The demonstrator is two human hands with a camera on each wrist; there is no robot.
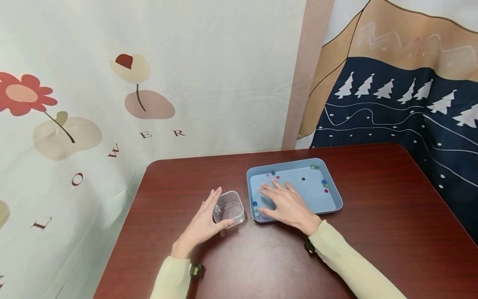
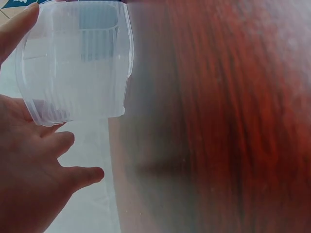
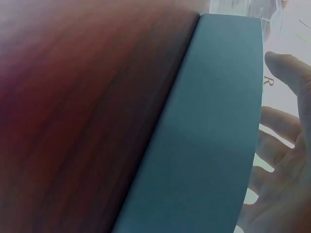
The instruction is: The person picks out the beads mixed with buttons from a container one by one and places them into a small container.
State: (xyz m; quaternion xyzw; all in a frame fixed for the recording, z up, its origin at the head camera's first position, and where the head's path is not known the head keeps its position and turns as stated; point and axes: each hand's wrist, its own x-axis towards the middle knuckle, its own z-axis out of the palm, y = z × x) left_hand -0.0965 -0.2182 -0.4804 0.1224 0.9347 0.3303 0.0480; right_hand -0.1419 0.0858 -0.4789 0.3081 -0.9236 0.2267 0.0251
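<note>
A clear plastic container [image 1: 232,208] stands on the table at the middle, its open top up; I see no beads in it. My left hand [image 1: 201,222] holds it from the left, thumb across the near side and fingers along the far left side. The left wrist view shows the container [image 2: 77,68] close up, with two fingers free of it. To its right lies a shallow blue tray [image 1: 295,199] with small coloured beads. Over the tray's left half my right hand [image 1: 289,205] is spread, fingers apart; whether fingertips touch a bead cannot be told. In the right wrist view the tray wall [image 3: 204,126] hides the tray floor.
Several beads lie along the tray's left edge, with blue and red ones [image 1: 325,186] near the right wall and green ones [image 1: 315,167] at the far right corner. The dark red table [image 1: 373,199] ends at a printed curtain [image 1: 224,83] behind.
</note>
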